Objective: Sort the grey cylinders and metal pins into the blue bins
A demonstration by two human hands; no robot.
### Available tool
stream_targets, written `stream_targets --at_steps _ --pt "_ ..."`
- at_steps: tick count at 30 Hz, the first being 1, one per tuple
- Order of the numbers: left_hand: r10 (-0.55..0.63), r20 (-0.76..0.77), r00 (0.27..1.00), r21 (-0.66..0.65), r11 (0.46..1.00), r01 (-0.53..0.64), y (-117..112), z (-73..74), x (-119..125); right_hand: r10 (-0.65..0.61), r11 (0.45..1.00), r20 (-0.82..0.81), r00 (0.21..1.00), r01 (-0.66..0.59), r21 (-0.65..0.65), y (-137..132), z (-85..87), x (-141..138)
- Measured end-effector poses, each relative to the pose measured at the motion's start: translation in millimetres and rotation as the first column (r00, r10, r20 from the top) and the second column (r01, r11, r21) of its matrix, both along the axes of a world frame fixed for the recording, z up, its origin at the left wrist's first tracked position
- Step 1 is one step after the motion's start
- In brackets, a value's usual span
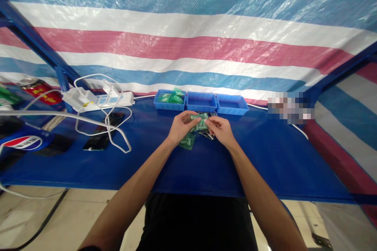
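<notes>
Small green translucent plastic packet (200, 122) is held just in front of the middle blue rectangular plastic bin (202, 106), lifted off the blue table top (265, 157). It is gripped from both sides. The left hand (180, 127) is curled almost closed, with thumb and fingertips pinching the packet's left edge. The right hand (220, 130) is closed in a similar pinch on the right edge. The two-sided pinch is judged to steady a thin, limp film item that would sag from a single grip.

A second green packet (187, 141) lies flat on the table, in front of the middle bin and slightly to its left, under the left wrist. Small dark and metallic parts (207, 135) lie in front of the middle bin beneath the right hand; their kind cannot be told.

Directly left of the middle bin, touching it, a matching blue bin (169, 106) is loaded with more green packets (172, 96). Directly right stands a third blue bin (232, 109). The row is set at the rear of the table, apparently so that each bin can be reached from the hands' position. Well to the left of the middle bin, a white power strip (113, 100) and a black phone (101, 138) are set apart from the packets.
</notes>
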State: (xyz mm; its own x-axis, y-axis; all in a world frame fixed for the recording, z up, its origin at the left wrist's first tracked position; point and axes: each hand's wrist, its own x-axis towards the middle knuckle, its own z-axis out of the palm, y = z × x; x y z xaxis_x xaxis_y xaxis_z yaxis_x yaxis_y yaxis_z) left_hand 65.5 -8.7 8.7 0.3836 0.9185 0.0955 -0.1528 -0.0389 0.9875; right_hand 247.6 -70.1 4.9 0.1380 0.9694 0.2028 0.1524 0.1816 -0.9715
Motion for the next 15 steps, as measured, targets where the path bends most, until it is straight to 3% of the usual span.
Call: stream_targets --at_steps 5,11,15 --pt "-0.090 0.030 0.995 -0.106 0.990 0.093 -2.7 2.9 -0.4 -0.046 0.999 -0.042 0.998 0.047 0.011 -0.6 5.6 3.0" --pt "-0.208 -0.066 0.976 -0.055 0.977 0.205 -5.1 6.1 -2.7 -0.066 0.997 -0.075 0.995 0.068 0.028 0.5 1.7 5.2" --pt "-0.218 -0.095 0.971 0.006 0.976 0.219 -3.7 4.4 -3.4 -0.055 0.998 -0.093 0.994 0.058 0.032 0.8 0.3 6.8"
